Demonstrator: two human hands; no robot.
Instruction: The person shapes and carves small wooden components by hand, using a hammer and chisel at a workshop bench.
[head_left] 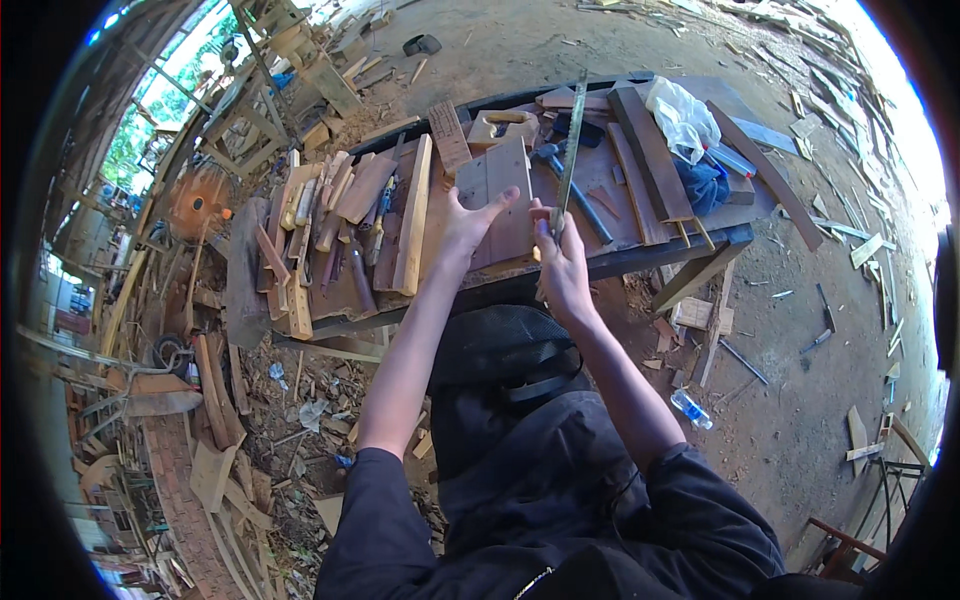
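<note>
My left hand (472,225) is over the left edge of a flat wooden board (505,215) on the workbench. Its thumb and forefinger are spread wide; the other fingers are hidden. In my right hand (562,262), beside the board's right edge, the fingers close round the lower end of a long, thin metal blade (573,150). The blade points up and away, and I cannot tell whether it is a saw blade or a rule. Just right of it lies a hammer (575,190) with a blue handle. A wooden hand plane (503,129) sits behind the board.
Chisels and other wooden-handled tools (375,225) crowd the bench's left side with wood strips (412,215). Dark timber beams (650,150), a white plastic bag (682,120) and blue cloth (705,187) lie right. Offcuts and a plastic bottle (691,409) litter the ground.
</note>
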